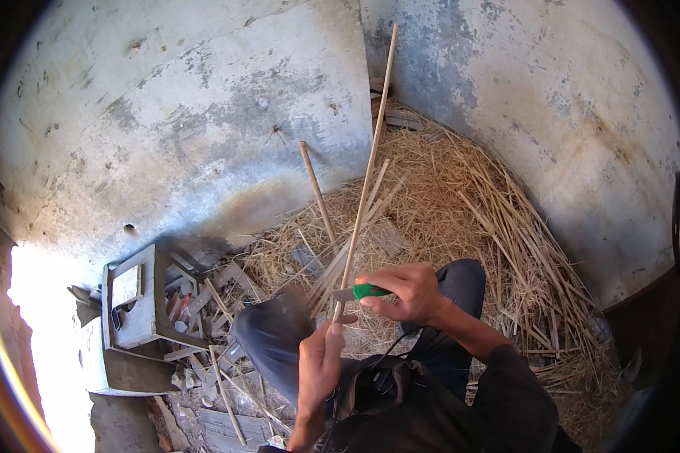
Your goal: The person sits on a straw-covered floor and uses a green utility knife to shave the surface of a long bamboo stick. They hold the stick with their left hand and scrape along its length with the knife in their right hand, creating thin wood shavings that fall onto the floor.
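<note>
Patchy white-and-blue-grey walls (pixel 204 106) make a rm corner; loose yellow straw (pixel 434 170) spreads below. Long thin pale wooden stick (pixel 370 158) slants up from L hand (pixel 321 362), fingers gripping its lower end; R hand (pixel 414 293) clasps green-handled metal knife (pixel 366 291), blade against stick. Cutting looks underway, unfinished; amt left: can't tell.
</note>
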The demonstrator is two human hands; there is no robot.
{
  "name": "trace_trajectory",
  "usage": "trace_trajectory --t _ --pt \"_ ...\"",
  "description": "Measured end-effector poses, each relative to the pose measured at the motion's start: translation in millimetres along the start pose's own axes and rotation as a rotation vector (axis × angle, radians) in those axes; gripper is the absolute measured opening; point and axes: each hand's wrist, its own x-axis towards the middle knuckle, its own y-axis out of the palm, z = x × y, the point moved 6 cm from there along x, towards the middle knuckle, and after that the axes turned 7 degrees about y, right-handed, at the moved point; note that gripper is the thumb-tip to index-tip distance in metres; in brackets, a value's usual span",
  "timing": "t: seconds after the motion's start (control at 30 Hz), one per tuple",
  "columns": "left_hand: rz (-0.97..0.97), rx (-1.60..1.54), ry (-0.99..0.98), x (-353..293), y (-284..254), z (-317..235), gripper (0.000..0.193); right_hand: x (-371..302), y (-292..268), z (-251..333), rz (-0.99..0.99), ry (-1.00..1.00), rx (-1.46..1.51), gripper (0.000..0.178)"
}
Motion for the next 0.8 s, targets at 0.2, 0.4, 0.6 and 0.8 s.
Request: trace_trajectory --t 0.2,0.4,0.6,0.8 --pt "-0.119 0.156 0.043 -1.8 2.4 -12.5 0.035 9.0 -10.5 -3.1 -0.054 -0.029 -0.016 0.03" --pt "-0.168 0.181 0.075 -1.8 2.8 -12.4 0.034 14.8 -15.6 -4.8 -0.057 -0.078 -0.064 0.029" --pt "-0.18 0.249 0.038 -8.9 -1.2 -10.7 0.034 16.3 -23.1 -26.3 -0.12 0.023 -0.131 0.027" --pt "-0.205 0.383 0.158 -27.0 -9.4 -8.9 0.035 29.7 -76.5 -100.2 -0.3 0.278 -0.108 0.037"
